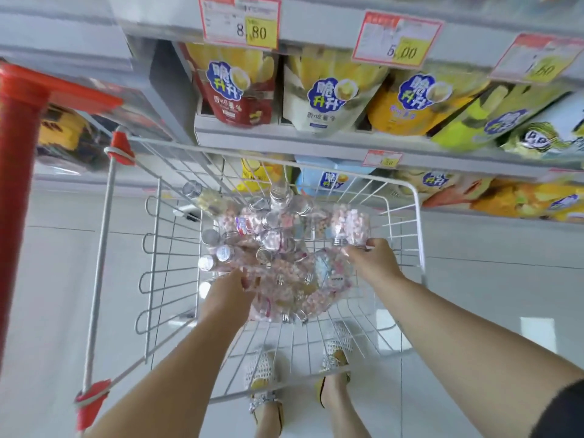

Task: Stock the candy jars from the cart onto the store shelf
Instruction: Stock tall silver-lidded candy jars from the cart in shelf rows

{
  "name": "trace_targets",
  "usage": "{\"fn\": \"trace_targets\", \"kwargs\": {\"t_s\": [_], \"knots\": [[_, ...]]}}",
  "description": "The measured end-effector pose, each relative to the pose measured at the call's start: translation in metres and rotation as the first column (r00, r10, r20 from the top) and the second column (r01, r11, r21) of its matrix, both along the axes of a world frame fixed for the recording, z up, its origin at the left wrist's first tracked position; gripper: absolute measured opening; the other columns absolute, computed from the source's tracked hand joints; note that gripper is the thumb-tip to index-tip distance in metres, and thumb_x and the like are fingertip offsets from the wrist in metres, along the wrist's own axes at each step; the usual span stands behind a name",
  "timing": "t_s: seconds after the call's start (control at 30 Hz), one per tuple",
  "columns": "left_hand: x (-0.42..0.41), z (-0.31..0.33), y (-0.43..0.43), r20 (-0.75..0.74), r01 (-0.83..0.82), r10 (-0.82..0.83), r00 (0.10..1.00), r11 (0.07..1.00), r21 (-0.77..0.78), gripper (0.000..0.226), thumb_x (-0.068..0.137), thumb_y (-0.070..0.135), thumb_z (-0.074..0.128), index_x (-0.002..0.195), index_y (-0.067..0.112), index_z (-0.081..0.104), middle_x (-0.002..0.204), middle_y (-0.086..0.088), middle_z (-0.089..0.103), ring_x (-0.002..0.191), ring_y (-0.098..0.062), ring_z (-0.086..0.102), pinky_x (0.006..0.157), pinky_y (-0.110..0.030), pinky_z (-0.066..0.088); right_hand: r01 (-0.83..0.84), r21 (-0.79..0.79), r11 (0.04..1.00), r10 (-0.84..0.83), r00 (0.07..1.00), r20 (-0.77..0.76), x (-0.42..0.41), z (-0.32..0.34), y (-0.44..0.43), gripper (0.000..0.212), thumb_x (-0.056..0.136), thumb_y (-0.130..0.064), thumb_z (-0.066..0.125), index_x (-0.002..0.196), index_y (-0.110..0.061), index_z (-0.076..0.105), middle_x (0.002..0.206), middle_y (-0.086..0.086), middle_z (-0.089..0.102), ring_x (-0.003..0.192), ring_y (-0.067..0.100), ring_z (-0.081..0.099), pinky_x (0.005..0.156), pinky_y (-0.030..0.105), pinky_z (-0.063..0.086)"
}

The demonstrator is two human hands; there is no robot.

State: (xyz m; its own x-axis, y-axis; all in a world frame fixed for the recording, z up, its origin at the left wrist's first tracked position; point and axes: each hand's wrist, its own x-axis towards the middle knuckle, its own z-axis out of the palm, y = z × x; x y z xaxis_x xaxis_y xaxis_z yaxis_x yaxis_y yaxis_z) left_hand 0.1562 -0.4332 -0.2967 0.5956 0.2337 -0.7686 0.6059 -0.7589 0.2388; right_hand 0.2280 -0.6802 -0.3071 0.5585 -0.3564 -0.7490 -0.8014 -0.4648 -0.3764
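Observation:
A white wire cart (417,222) stands in front of me, and its basket holds a pile of several clear candy jars (271,245) with silver lids and pink and white sweets. My right hand (373,260) grips one candy jar (350,227) by its lid end and holds it above the right side of the pile. My left hand (229,295) reaches down into the near left of the pile, fingers touching the jars; whether it holds one is hidden. The store shelf (316,142) runs just beyond the cart.
Snack bags (243,86) fill the shelf, with price tags (240,22) on the shelf edge above. More bags sit on a lower shelf behind the cart. A red cart handle (19,159) rises at the left. My feet show through the basket, on a pale tiled floor.

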Motion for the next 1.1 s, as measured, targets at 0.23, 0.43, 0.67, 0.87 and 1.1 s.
{"fn": "trace_targets", "kwargs": {"t_s": [0.23, 0.43, 0.67, 0.87, 1.1], "knots": [[0.005, 0.083, 0.006, 0.151, -0.027, 0.055, 0.987, 0.983, -0.181, 0.017, 0.091, 0.037, 0.067, 0.1, 0.026, 0.058, 0.093, 0.007, 0.065, 0.08, -0.012, 0.063, 0.068, -0.025, 0.046, -0.038, 0.189, 0.981, 0.029, 0.998, 0.049, -0.017, 0.107, -0.005, 0.023, 0.09, -0.031, 0.054, 0.091, -0.011, 0.064, 0.067, 0.006, 0.071, 0.053, 0.016, 0.059, 0.064, 0.035, 0.046], [0.027, 0.218, 0.007, 0.325, -0.044, 0.198, 0.925, 0.903, -0.426, 0.017, 0.091, 0.031, 0.069, 0.103, 0.02, 0.064, 0.098, 0.003, 0.067, 0.065, -0.013, 0.071, 0.063, -0.04, 0.057, -0.066, 0.226, 0.972, 0.02, 0.98, 0.2, -0.024, 0.261, -0.014, 0.037, 0.092, -0.033, 0.052, 0.081, -0.001, 0.067, 0.062, 0.005, 0.068, 0.057, 0.019, 0.058, 0.068, 0.037, 0.05], [0.026, 0.366, 0.001, 0.356, 0.023, 0.262, 0.897, 0.777, -0.629, 0.011, 0.094, 0.019, 0.066, 0.105, 0.017, 0.066, 0.098, -0.007, 0.065, 0.069, -0.019, 0.07, 0.074, -0.034, 0.06, 0.033, 0.319, 0.947, -0.152, 0.923, 0.354, -0.06, 0.382, -0.032, 0.044, 0.099, -0.047, 0.048, 0.085, -0.009, 0.065, 0.06, 0.011, 0.069, 0.051, 0.021, 0.058, 0.059, 0.03, 0.049], [0.044, 0.447, -0.032, 0.47, 0.091, 0.248, 0.847, 0.804, -0.588, 0.013, 0.093, 0.02, 0.067, 0.106, 0.018, 0.065, 0.09, -0.006, 0.063, 0.066, -0.016, 0.066, 0.072, -0.031, 0.058, 0.005, 0.315, 0.949, -0.144, 0.895, 0.421, -0.052, 0.443, -0.07, 0.045, 0.099, -0.047, 0.048, 0.095, -0.007, 0.067, 0.061, 0.008, 0.069, 0.051, 0.017, 0.06, 0.064, 0.023, 0.053], [0.103, 0.519, -0.098, 0.759, 0.216, 0.168, 0.628, 0.9, -0.378, 0.02, 0.089, 0.039, 0.07, 0.106, 0.032, 0.063, 0.092, 0.004, 0.07, 0.068, -0.009, 0.07, 0.073, -0.035, 0.057, -0.185, 0.211, 0.96, -0.004, 0.743, 0.669, 0.01, 0.531, -0.144, 0.029, 0.1, -0.041, 0.051, 0.095, -0.018, 0.067, 0.068, 0.004, 0.074, 0.051, 0.009, 0.062, 0.055, 0.015, 0.049]]}}
